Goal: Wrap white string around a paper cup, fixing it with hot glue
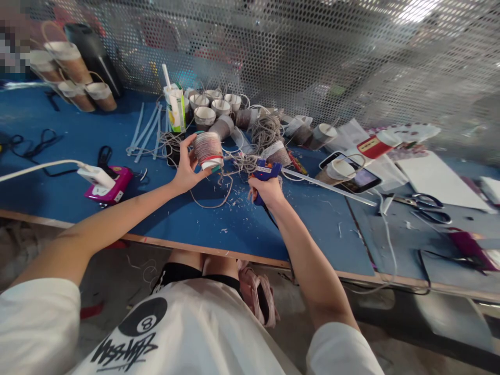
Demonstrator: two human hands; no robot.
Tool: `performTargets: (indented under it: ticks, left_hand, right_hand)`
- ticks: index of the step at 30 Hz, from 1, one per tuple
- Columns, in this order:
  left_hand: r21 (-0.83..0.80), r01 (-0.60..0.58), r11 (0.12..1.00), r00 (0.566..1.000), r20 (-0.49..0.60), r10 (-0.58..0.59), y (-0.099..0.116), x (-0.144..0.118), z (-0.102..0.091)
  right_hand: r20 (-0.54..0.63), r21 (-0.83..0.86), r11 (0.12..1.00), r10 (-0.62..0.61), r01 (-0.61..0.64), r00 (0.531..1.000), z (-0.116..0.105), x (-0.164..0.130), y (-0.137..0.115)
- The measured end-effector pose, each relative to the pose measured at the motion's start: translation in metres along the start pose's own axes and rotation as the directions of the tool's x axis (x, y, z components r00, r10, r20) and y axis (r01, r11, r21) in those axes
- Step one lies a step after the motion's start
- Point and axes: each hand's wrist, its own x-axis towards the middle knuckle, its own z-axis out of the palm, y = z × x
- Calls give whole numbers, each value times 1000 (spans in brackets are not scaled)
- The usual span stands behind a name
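My left hand (187,169) grips a paper cup (208,147) wound with grey-brown cord, tilted on its side above the blue table (187,219). A red band runs near the cup's white rim, and a loop of loose cord (213,205) trails from it onto the table. Closed around the handle of a blue hot glue gun (267,169) is my right hand (269,190). The gun's nozzle points left at the cup, and a long clear glue stick (332,186) sticks out of its back. Whether the nozzle touches the cup I cannot tell.
Several cord-wrapped cups (205,117) and a heap of cord (267,130) lie behind my hands. Glue sticks (146,130), a drink carton (175,108) and a pink power strip (111,185) stand left. To the right are a phone (363,178) and scissors (427,205). Perforated metal (292,52) borders the back.
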Motion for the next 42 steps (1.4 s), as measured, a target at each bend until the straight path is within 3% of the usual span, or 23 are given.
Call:
performTargets:
  ticks: [20,30,42]
  left_hand:
    - [17,-11,1000,1000,15,11,3,1,0]
    - [64,31,997,999,12,-32,2,0,0]
    - [37,29,999,999,-17,-29,2,0,1]
  right_hand:
    - [-67,9,996,86,-85,994,-1,-1,-3]
    - [-21,49,994,102,-101,995,1,-3,-4]
    - [10,-45,994,97,-96,995,1,0,-1]
